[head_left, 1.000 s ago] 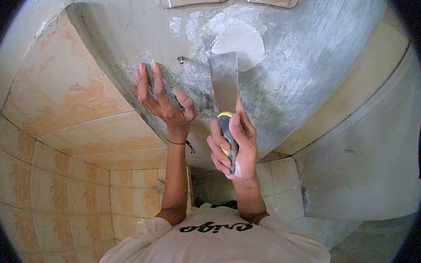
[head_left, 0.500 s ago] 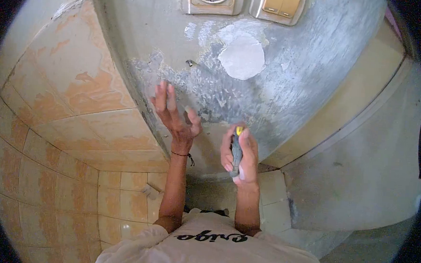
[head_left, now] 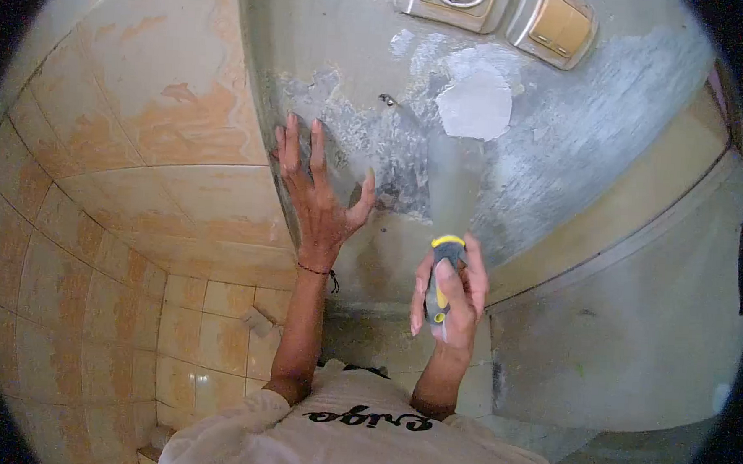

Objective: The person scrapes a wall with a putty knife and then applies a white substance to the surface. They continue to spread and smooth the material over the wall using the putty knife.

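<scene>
My right hand (head_left: pixel 456 299) is wrapped round the grey and yellow handle of a scraper (head_left: pixel 453 186). Its wide blade points up the wall, with its far edge just below a round white patch (head_left: pixel 476 105). My left hand (head_left: pixel 318 200), fingers spread and holding nothing, is at the wall's left part, beside the tiled edge. Whether its fingertips touch the wall I cannot tell. Around the patch the grey wall (head_left: pixel 561 149) shows rough, peeled and whitish areas. A small metal hook or screw (head_left: pixel 387 100) sticks out left of the patch.
At the top are a wall socket (head_left: pixel 455 3) and a light switch (head_left: pixel 557 29). Orange-patterned tiles (head_left: pixel 160 95) cover the left side. A pale yellow frame (head_left: pixel 608 207) and a grey panel (head_left: pixel 636 321) stand at the right. A small object (head_left: pixel 258 320) lies lower left.
The scraper, earlier seen narrowly, now shows its broad blade below the white patch. My left hand's fingers are spread wider. The view has shifted, so wall, socket and switch sit further right.
</scene>
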`<action>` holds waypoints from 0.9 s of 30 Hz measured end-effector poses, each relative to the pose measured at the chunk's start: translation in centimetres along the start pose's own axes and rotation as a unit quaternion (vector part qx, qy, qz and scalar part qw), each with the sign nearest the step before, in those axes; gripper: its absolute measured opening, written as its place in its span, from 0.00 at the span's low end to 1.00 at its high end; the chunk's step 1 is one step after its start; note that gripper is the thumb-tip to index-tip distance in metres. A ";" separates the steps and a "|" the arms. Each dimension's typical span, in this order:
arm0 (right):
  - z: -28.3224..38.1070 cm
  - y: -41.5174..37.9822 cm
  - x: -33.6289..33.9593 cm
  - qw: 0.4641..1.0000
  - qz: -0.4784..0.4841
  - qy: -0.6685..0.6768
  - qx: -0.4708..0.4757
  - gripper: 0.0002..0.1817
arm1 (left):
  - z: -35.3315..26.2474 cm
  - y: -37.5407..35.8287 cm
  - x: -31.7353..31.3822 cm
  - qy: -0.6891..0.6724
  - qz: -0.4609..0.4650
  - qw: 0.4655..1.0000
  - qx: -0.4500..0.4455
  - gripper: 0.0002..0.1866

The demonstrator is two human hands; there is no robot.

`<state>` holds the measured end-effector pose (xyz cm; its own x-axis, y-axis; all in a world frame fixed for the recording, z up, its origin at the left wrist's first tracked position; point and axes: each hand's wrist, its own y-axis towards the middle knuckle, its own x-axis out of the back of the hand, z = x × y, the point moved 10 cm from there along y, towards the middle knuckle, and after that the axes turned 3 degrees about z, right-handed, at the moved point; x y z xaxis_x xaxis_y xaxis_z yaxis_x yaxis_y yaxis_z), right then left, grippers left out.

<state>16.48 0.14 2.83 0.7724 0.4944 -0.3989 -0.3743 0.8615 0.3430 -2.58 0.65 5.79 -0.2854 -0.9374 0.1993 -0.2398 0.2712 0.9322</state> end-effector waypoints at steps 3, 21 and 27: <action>-1.8 0.2 -0.7 0.997 0.058 -0.033 -0.027 0.30 | 0.2 0.0 0.4 0.005 0.004 1.000 -0.007 0.49; -2.7 4.5 -6.9 0.990 0.091 0.098 -0.051 0.30 | 2.5 -2.2 -1.7 0.001 0.067 0.998 0.002 0.58; -2.1 5.6 -7.4 0.990 0.087 0.105 -0.049 0.29 | 2.6 -2.1 -1.9 0.034 0.049 0.998 0.002 0.58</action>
<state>7.63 1.52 5.93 0.5730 0.6396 -0.5123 -0.5481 0.7639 0.3407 -3.95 2.43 2.63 -0.2442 -0.9187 0.3104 -0.2164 0.3636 0.9061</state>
